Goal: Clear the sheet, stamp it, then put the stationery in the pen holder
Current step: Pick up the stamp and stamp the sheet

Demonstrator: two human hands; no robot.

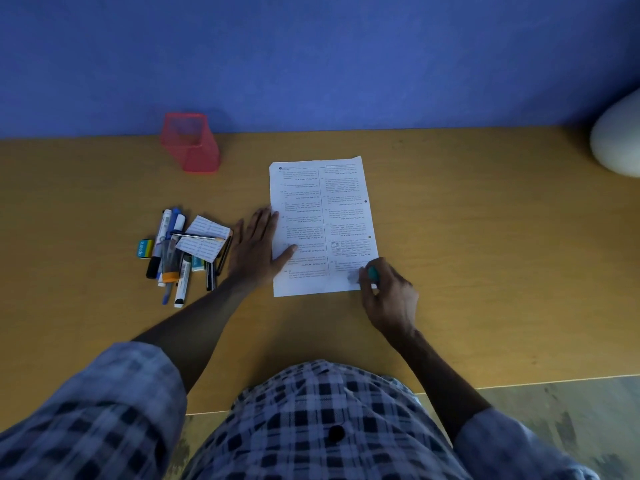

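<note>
A printed white sheet (320, 223) lies on the wooden desk (467, 254), with nothing lying on its upper part. My left hand (258, 251) rests flat on the sheet's left edge, fingers spread. My right hand (388, 294) is closed around a small teal stamp (373, 273) at the sheet's lower right corner, where a faint grey smudge (353, 277) shows on the paper. A red mesh pen holder (190, 142) stands at the back left by the wall. A heap of stationery (180, 251) lies left of the sheet: markers, pens, erasers and paper slips.
A blue wall (311, 57) runs along the desk's far edge. A pale rounded object (616, 136) sits at the far right. The desk's front edge (519, 382) is close to my body, with floor beyond it on the right.
</note>
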